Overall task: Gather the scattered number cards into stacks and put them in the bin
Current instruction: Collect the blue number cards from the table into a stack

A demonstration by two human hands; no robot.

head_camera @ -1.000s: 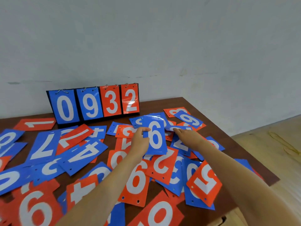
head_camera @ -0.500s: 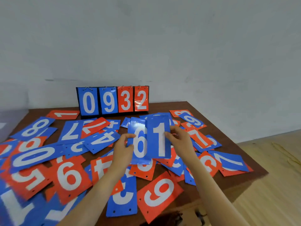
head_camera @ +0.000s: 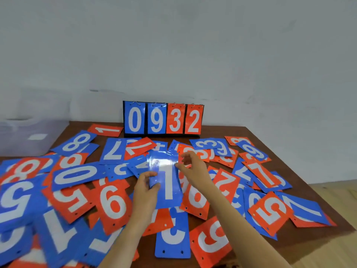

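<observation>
Blue and orange number cards lie scattered over the brown table (head_camera: 228, 132). My left hand (head_camera: 145, 187) pinches the left edge of a small blue stack with a blue 1 card (head_camera: 168, 182) on top, held above the pile. My right hand (head_camera: 193, 167) touches the stack's upper right edge with fingers bent. Among the loose cards are an orange 6 (head_camera: 114, 206), an orange 5 (head_camera: 270, 211), a blue 0 (head_camera: 77, 175) and a blue 3 (head_camera: 172, 235). The translucent bin (head_camera: 29, 136) sits at the far left, blurred.
A black flip scoreboard (head_camera: 163, 119) showing 0 9 3 2 stands at the table's back edge against the grey wall. The table's right edge drops to a wooden floor (head_camera: 328, 206) at the right.
The blue 1 card now lies squarely over the blue 6 in my left hand, forming one stack. The view has swung left, bringing the bin into sight.
</observation>
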